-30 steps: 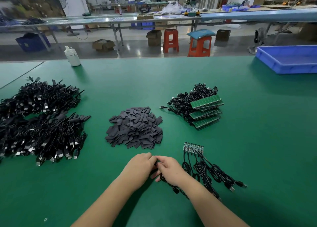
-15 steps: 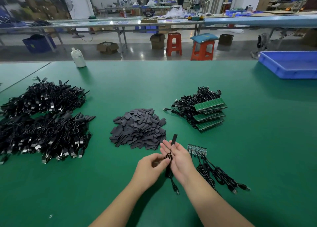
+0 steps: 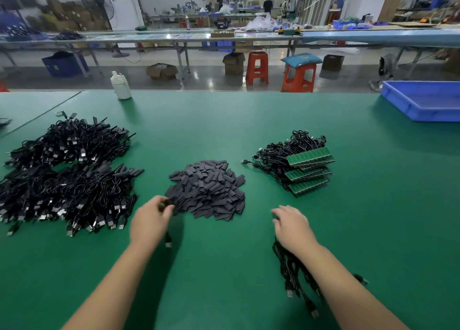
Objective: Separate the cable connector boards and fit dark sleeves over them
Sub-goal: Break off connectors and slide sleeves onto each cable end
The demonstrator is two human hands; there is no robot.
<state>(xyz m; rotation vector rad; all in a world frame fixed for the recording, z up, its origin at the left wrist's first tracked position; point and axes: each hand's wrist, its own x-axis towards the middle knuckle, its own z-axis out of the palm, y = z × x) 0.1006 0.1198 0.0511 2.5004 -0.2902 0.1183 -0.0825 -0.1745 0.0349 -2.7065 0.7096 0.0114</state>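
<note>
Left hand: the left hand (image 3: 150, 219) is lifted over the green tabletop (image 3: 224, 130) at the near-left edge of the sleeve pile; its fingertips pinch the dark, sleeved end of a cable (image 3: 168, 240), whose plug hangs below the palm; the hand is motion-blurred, so the exact hold is hard to read.

Right hand: the right hand (image 3: 292, 227) is near the front edge, right of centre; fingers loosely bent, palm down, reaching over the head of the loose cables (image 3: 293, 272); whether it grasps anything cannot be told, as the fingertips are blurred and whatever is under them is hidden.

Loose cables: a small black bunch lying beneath the right wrist and forearm, plugs pointing toward the front edge.

Dark sleeves: a heap of flat dark sleeves (image 3: 209, 191) in the middle of the tabletop, between the two hands and just beyond them.

Connector boards: stacked green connector boards (image 3: 310, 171) with their black leads bundled behind, right of the sleeve heap and apart from it.

Finished cables: two large black piles of cables (image 3: 67, 175) along the left edge.

Far side: a white bottle (image 3: 120, 85) at the far edge, left of centre; a blue tray (image 3: 423, 103) at the far right corner.
</note>
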